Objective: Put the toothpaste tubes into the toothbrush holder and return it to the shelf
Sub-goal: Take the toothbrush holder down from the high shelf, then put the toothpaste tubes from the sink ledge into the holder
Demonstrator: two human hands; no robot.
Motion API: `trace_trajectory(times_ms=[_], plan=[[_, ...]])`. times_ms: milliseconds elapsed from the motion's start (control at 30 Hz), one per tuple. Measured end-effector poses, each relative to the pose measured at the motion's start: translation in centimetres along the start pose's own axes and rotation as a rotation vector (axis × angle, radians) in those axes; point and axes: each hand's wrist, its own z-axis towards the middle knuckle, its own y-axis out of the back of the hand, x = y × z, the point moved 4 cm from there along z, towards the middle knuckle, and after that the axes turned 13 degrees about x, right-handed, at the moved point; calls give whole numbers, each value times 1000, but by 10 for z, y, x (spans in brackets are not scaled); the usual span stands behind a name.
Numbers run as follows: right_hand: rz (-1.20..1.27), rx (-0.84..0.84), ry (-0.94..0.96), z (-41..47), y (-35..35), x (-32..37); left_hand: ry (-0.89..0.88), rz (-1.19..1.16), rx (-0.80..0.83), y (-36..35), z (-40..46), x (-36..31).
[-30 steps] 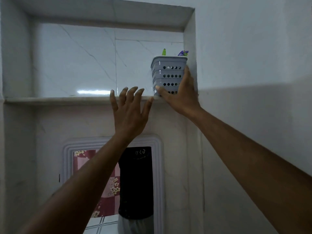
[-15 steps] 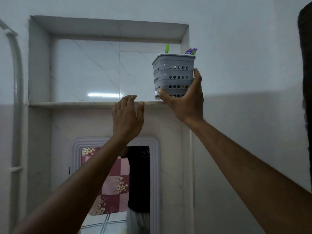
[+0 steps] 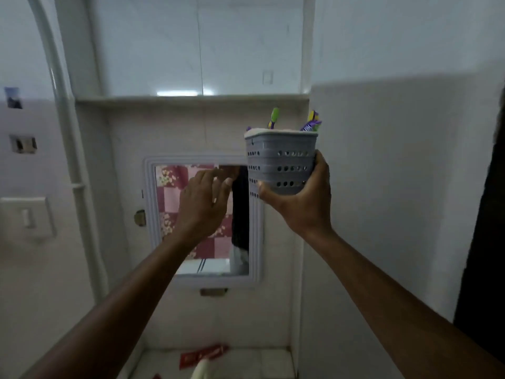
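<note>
My right hand point(image 3: 303, 203) grips the grey perforated toothbrush holder point(image 3: 281, 160) from below and holds it upright in the air, well under the shelf point(image 3: 191, 99). Green and purple toothbrush ends point(image 3: 274, 117) stick out of its top. My left hand point(image 3: 205, 201) is raised to the left of the holder, fingers loosely curled, holding nothing. A red toothpaste tube point(image 3: 203, 356) lies on the ledge at the bottom, with a whitish tube point(image 3: 200, 370) beside it, partly cut off by the frame edge.
A white-framed mirror point(image 3: 202, 220) hangs on the tiled wall behind my hands. A white pipe point(image 3: 68, 132) runs down the left side. A light switch plate point(image 3: 27, 217) is at the far left. A dark edge stands at the far right.
My right hand has lifted the holder off the shelf and brought it down and toward me. My left hand has dropped from the shelf edge to mirror height.
</note>
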Motion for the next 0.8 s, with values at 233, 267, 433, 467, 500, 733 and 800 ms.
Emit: trace_trajectory(times_ms=[233, 267, 433, 467, 500, 733, 800], plan=[[88, 145, -201, -115, -42, -72, 156, -56, 168, -54, -117, 71], [107, 163, -233, -130, -50, -81, 181, -67, 191, -64, -133, 84], [155, 250, -371, -198, -95, -131, 338, -168, 322, -117, -200, 142], [155, 262, -401, -210, -104, -140, 355, -182, 351, -125, -209, 151], [149, 272, -428, -222, -113, -146, 373, -191, 385, -133, -219, 162], [45, 272, -627, -308, -168, -201, 537, -170, 613, -177, -293, 267], [11, 274, -686, -332, -180, -214, 618, -134, 745, -193, -321, 304]])
